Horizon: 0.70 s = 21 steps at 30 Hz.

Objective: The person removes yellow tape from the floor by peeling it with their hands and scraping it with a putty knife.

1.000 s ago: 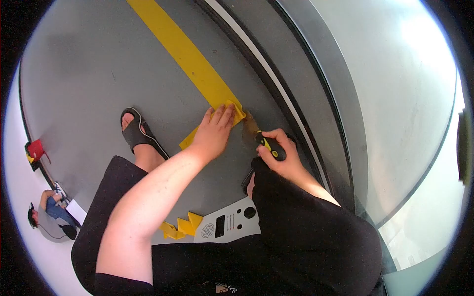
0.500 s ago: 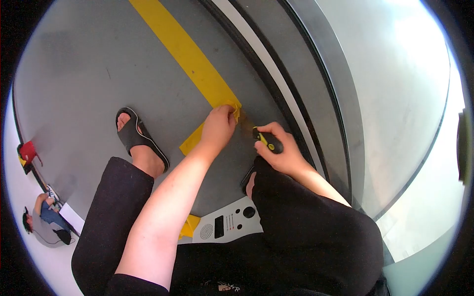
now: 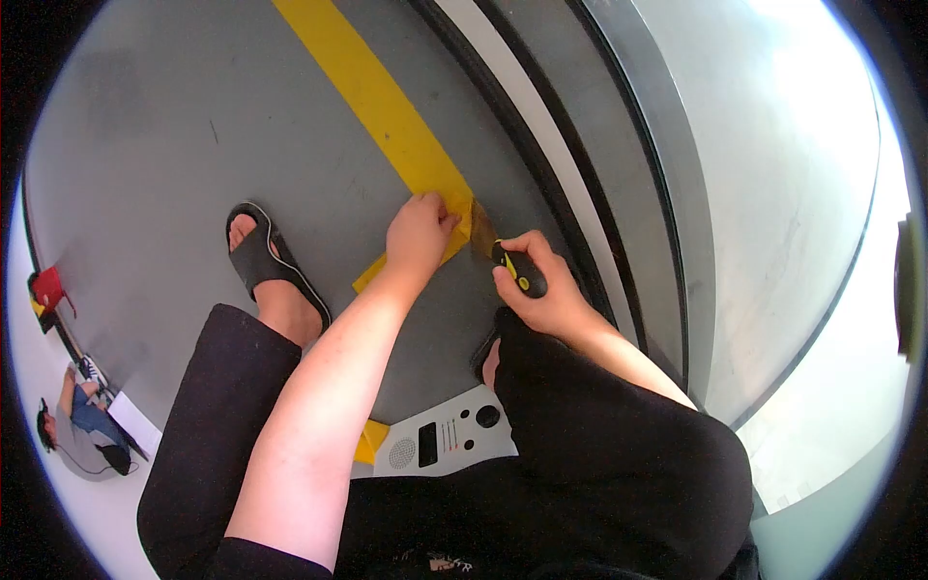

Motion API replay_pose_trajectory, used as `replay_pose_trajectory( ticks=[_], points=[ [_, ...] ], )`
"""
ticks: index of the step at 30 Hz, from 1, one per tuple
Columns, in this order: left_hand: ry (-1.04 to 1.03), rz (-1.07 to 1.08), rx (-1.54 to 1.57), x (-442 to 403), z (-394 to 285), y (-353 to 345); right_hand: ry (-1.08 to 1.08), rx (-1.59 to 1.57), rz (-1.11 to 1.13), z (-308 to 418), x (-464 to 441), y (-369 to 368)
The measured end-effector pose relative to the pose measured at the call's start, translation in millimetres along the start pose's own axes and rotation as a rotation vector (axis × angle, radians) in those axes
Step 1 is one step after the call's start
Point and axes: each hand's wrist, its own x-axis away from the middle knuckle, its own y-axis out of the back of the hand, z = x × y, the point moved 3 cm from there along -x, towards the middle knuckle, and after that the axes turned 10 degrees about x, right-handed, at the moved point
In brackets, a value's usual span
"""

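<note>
A wide strip of yellow floor tape (image 3: 382, 130) runs down the grey floor to a corner between my hands. My left hand (image 3: 416, 237) is closed at that corner, its fingertips pinching the tape's edge. A short piece of tape shows below and behind this hand. In my right hand (image 3: 556, 300) is a putty knife (image 3: 522, 271) with a black and yellow handle, gripped with the fingers wrapped around it. Its thin blade points up and left and meets the tape corner beside my left fingertips. Part of the corner is hidden by my left fingers.
A curved black and white edge (image 3: 541, 126) borders the grey floor (image 3: 174, 164) on the right. Near my knees lies a white panel (image 3: 449, 435) with knobs, beside something yellow (image 3: 370, 442). A person (image 3: 87, 425) sits far left, near a red object (image 3: 46, 288).
My left hand has shifted slightly down and left, and the tape under it lies flatter. The putty knife has moved slightly up and left, its blade now against the tape corner.
</note>
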Motion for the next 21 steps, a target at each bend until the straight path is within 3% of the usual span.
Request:
replay_pose_trajectory(
  ticks=[13,15,16,18,20,21],
  points=[
    [0.107,0.156,-0.131,-20,-1,12,0.041,0.146,0.146,10,-17,-1],
    [0.139,0.418,-0.224,-25,-3,23,0.1,0.131,0.106,5,-26,-2],
    [0.143,0.415,-0.227,-20,-2,37,0.103,0.127,0.108,8,-25,-2],
    [-0.154,0.583,-0.397,-1,-4,73,-0.005,0.196,0.224,13,-25,-1],
    [-0.218,0.814,-0.437,27,-1,135,-0.045,0.204,0.249,19,-23,2],
    [-0.118,0.91,-0.429,40,-1,168,-0.088,0.211,0.271,22,-23,2]
  ],
)
